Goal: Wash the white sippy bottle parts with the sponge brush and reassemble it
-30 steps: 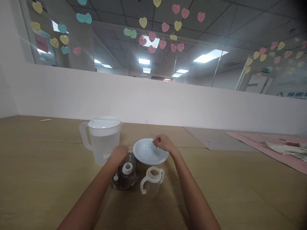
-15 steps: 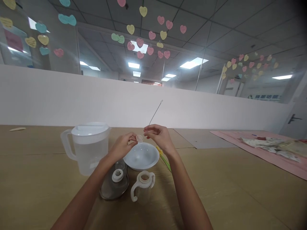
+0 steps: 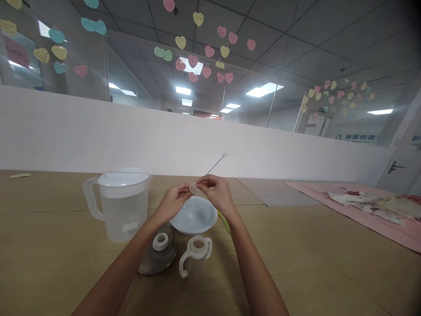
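Above a white bowl (image 3: 194, 217), my left hand (image 3: 171, 202) pinches a small translucent round piece that looks like a baby-bottle nipple (image 3: 194, 188). My right hand (image 3: 217, 194) is closed on a thin straw brush (image 3: 215, 165), its wire slanting up to a looped end. The brush's other end meets the nipple, though fingers hide the exact contact. Nearer me stands a clear baby bottle with two white handles (image 3: 197, 253). Left of it, a white bottle collar (image 3: 160, 242) lies on a dark oval tray (image 3: 154, 265), partly covered by my left forearm.
A lidded clear pitcher (image 3: 124, 206) holding water stands left of the bowl. A yellow-green stick-like item (image 3: 224, 221) lies by the bowl's right side. Cloths (image 3: 368, 204) rest on a pink mat (image 3: 332, 210) at far right. A white wall (image 3: 263, 153) rises behind the table.
The brush's looped end has dropped lower and tilted further right. The nipple has turned so its round face shows more. Both hands remain close together over the bowl.
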{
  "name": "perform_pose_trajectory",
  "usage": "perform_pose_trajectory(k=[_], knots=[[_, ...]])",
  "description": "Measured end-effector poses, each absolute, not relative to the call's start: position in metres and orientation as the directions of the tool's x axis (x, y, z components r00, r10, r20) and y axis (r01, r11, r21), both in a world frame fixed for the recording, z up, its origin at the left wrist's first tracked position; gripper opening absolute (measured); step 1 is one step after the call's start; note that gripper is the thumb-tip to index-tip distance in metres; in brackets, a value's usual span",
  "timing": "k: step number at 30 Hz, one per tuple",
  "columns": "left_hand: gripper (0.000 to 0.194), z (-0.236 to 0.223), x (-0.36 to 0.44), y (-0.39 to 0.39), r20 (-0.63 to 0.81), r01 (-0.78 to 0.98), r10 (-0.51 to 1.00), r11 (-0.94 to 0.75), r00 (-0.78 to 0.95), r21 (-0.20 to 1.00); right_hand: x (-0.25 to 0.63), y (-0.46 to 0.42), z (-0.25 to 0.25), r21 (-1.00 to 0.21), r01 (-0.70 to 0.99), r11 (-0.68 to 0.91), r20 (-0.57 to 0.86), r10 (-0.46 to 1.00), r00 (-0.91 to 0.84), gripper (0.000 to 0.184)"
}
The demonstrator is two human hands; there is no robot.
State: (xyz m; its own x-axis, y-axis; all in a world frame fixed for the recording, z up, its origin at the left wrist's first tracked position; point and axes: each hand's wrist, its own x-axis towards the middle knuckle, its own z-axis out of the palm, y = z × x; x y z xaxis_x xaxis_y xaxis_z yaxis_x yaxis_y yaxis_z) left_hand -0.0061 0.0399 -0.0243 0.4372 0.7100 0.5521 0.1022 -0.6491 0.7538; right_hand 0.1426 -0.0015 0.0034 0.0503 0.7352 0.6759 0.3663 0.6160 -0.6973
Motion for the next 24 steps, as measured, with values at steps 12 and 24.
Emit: perform_pose_trajectory(k=[12, 24], knots=[[0.031, -0.023, -0.010, 0.035, 0.501, 0.315, 0.698, -0.695, 0.512, 0.646, 0.139, -0.027, 0.014, -0.618, 0.444, 0.649, 0.779, 0.581, 0.234, 0.045], [0.031, -0.016, -0.002, 0.025, 0.577, 0.184, 0.662, -0.718, 0.477, 0.671, 0.117, -0.004, -0.009, -0.473, 0.686, 0.553, 0.836, 0.527, 0.152, 0.048]])
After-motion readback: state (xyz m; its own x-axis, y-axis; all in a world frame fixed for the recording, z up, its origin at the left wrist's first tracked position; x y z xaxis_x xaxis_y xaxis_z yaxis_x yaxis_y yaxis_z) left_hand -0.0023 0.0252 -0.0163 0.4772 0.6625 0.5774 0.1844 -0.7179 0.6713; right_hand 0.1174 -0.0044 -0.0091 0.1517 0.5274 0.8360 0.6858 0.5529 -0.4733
